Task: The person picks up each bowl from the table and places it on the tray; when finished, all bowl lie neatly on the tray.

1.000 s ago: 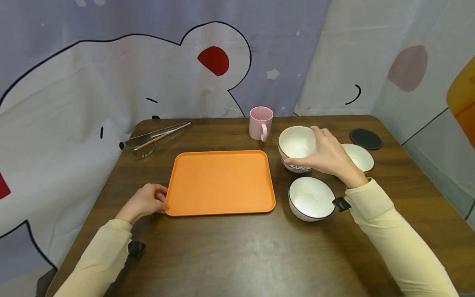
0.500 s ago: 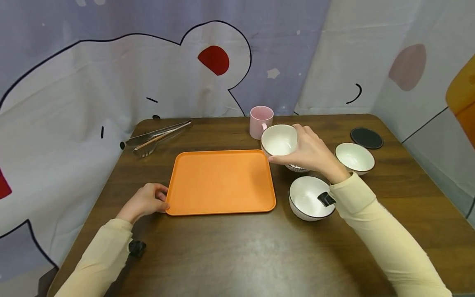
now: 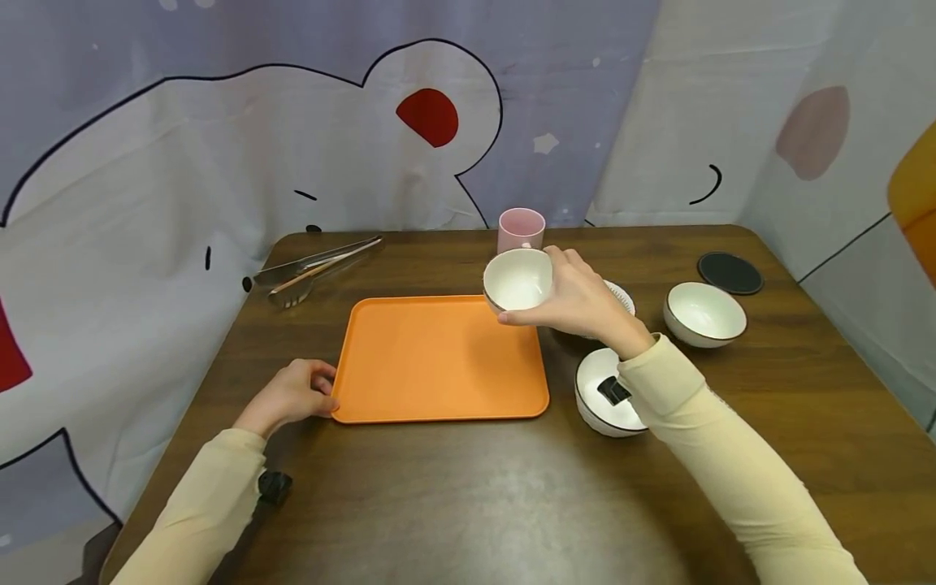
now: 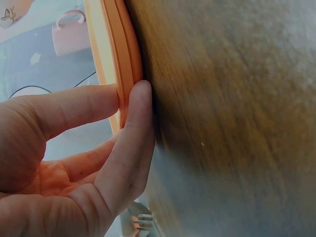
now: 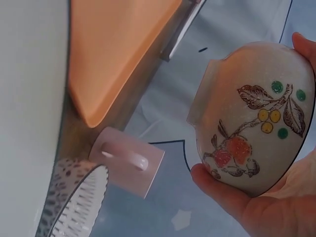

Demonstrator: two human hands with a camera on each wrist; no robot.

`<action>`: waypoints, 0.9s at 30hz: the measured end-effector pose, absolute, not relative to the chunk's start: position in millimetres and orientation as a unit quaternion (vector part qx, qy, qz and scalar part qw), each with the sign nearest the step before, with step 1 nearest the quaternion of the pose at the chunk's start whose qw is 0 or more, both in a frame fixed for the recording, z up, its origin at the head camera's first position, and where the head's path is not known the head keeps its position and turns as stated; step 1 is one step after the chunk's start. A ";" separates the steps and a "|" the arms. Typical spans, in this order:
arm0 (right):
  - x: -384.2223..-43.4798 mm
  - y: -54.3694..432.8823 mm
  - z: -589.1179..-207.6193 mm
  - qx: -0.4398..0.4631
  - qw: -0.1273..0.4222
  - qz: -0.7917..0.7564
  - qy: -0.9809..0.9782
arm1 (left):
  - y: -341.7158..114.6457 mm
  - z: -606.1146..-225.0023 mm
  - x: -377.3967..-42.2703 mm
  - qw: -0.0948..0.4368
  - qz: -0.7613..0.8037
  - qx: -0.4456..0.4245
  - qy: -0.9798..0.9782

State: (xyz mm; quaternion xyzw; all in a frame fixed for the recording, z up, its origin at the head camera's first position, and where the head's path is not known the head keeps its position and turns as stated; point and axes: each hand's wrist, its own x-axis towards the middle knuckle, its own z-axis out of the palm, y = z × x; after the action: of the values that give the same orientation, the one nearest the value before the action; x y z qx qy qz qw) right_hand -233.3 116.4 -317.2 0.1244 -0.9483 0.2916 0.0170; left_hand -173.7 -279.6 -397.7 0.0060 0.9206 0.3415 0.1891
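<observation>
My right hand (image 3: 578, 299) grips a white bowl (image 3: 517, 280) by its rim, thumb on the near side and fingers on the far side. It is held above the tray's far right corner. In the right wrist view, fruit and leaves are painted on the outside of this bowl. My left hand (image 3: 292, 395) pinches the left edge of an orange rectangular tray (image 3: 439, 361). The left wrist view has that tray edge (image 4: 121, 49) between thumb and finger. Partly behind my right hand stands a bowl with a dark pattern (image 3: 621, 296).
A dark-rimmed white bowl (image 3: 594, 375) sits right of the tray, partly under my right wrist. Farther right are another white bowl (image 3: 705, 313) and a black round coaster (image 3: 730, 272). A pink mug (image 3: 522, 227) stands behind; tongs (image 3: 314, 260) and a fork (image 3: 292, 296) lie back left.
My right hand has lifted the painted bowl off the patterned bowl and carried it left, over the tray's far right corner. The left hand stays at the tray's edge.
</observation>
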 end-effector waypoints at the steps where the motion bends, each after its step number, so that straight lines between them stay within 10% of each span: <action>1: -233.6 114.1 -317.4 0.127 0.016 0.294 -0.947 | -279.5 -397.9 -173.9 0.190 0.343 0.006 0.920; 27: -248.4 62.7 -328.9 0.153 0.025 0.302 -0.941 | -280.4 -398.3 -172.6 0.190 0.367 0.004 0.911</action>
State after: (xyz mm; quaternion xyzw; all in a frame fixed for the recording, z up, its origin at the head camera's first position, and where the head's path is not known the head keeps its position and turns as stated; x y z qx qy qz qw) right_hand -248.4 62.7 -328.9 0.1529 -0.9405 0.3024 0.0245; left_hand -172.6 -280.4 -398.3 0.0039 0.9105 0.3672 0.1899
